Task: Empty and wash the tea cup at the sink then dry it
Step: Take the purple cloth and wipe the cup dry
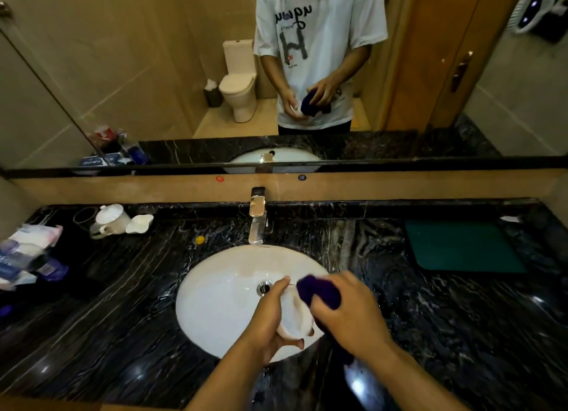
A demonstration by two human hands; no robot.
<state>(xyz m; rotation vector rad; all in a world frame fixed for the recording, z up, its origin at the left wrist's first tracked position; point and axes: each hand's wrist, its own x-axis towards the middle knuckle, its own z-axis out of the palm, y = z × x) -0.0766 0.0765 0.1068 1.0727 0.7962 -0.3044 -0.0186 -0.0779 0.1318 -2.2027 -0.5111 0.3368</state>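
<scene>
My left hand (268, 321) grips a white tea cup (295, 317) over the right part of the white oval sink (221, 300). The cup is tilted, its mouth facing up and to the right. My right hand (349, 310) holds a dark purple cloth (318, 291) bunched against the cup's rim and inner side. The chrome tap (257, 218) stands behind the basin, and no water shows running from it. The drain (263, 287) lies just left of my left fingertips.
A white teapot (109, 220) and a white saucer-like dish (140, 224) sit at the back left of the black marble counter (129, 303). Packets and wrappers (27, 257) crowd the far left. A green mat (461, 246) lies at the right. A mirror spans the wall behind.
</scene>
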